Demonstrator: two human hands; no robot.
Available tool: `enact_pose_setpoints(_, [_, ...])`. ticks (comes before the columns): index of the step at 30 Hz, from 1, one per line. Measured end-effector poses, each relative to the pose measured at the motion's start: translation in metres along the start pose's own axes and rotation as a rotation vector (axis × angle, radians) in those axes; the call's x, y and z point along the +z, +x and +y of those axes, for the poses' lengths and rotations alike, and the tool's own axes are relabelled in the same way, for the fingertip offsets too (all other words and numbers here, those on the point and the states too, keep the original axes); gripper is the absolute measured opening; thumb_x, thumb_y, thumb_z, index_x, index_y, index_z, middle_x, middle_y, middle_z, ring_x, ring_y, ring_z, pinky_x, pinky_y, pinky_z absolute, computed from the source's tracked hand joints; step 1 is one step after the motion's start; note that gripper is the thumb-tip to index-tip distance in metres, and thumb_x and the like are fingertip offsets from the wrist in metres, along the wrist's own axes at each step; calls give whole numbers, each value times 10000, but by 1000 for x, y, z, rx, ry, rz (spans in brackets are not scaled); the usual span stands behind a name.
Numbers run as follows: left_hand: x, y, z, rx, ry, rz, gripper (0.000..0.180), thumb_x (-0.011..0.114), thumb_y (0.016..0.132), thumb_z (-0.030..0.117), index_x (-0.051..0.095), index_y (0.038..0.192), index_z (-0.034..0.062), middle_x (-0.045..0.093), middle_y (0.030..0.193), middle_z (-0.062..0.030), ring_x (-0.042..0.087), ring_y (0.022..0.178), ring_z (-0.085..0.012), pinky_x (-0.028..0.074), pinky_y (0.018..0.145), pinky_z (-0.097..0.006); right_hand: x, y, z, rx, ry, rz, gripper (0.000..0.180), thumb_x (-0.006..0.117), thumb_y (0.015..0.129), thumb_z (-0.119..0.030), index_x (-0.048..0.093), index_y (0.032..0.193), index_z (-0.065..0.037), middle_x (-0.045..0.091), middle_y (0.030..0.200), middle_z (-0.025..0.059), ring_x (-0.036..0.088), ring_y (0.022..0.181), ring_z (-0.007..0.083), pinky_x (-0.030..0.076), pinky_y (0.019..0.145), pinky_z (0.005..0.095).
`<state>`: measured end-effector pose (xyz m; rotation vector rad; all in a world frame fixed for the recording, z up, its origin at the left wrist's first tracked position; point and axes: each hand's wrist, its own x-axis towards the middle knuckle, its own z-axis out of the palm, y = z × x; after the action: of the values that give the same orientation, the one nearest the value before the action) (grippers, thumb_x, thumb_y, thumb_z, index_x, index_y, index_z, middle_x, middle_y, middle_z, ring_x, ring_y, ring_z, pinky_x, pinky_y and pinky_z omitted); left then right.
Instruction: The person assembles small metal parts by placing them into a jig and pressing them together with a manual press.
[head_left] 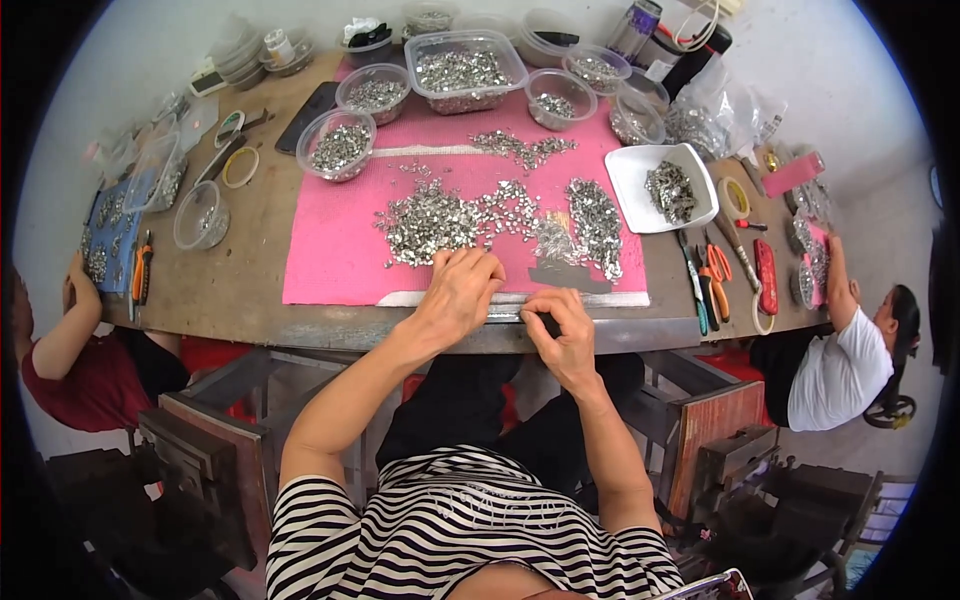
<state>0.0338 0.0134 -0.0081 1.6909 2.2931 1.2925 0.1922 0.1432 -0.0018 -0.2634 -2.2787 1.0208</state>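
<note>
1. Two bare hands at near edge of one pink rectangular mat (330, 250).
2. Left hand (463, 285): fingers bunched and curled down over mat's near edge, left of right hand (560, 335). Undersides hidden; can't tell grip tightness or anything held.
3. Right hand: thumb and fingers curled close together at mat's near edge. Dark patch inside the curl; can't tell object from shadow, so can't confirm a hold.
4. One narrow silvery strip (505, 312) between hands, along mat's near edge. Ends covered by fingers; can't tell if gripped.
5. Small silvery metal pieces (432, 225): roughly five patches on mat, largest left of centre, edges merging. Too many and too tiny to count singly.
6. One white square dish (630, 180) at mat's right edge, holding one heap of similar pieces.
7. One large clear rectangular plastic tub (518, 68) plus three round clear tubs (355, 172) toward mat's far side, all filled. More behind, overlapping; count uncertain.
8. One red oblong tool (767, 275) right of mat.
9. Two co-workers (840, 365), one each side of mat; left one partly cut off by fisheye rim.
</note>
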Motion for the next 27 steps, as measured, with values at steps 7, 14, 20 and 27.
enact_pose_setpoints(7, [-5,-13,18,-99,-195,2,75,614,921,25,571,980,42,597,874,-98,585,868,-296,392,828,-415,2,-2,1,-66,-66,28,139,748,806,15,688,922,-32,670,945,87,611,887,283,472,813,388])
enact_pose_setpoints(14, [2,-19,28,-38,-175,13,72,625,921,24,588,982,33,597,896,-100,575,847,-291,404,799,-390,-9,-1,3,-182,-172,-61,196,741,824,-9,698,1011,-44,681,983,94,633,915,282,463,846,385])
enact_pose_setpoints(20, [3,-19,29,-7,-123,-2,88,645,903,33,595,975,41,594,905,-98,570,856,-286,404,798,-393,-11,-4,12,66,47,-53,211,732,859,-19,706,1068,-14,706,1021,133,663,935,301,500,855,381])
enact_pose_setpoints(27, [7,-18,31,56,-43,26,105,682,882,43,611,959,46,610,923,-95,574,866,-286,412,806,-404,-14,-5,16,67,103,-21,163,719,874,-8,717,1037,-4,710,1004,131,682,911,280,531,809,358])
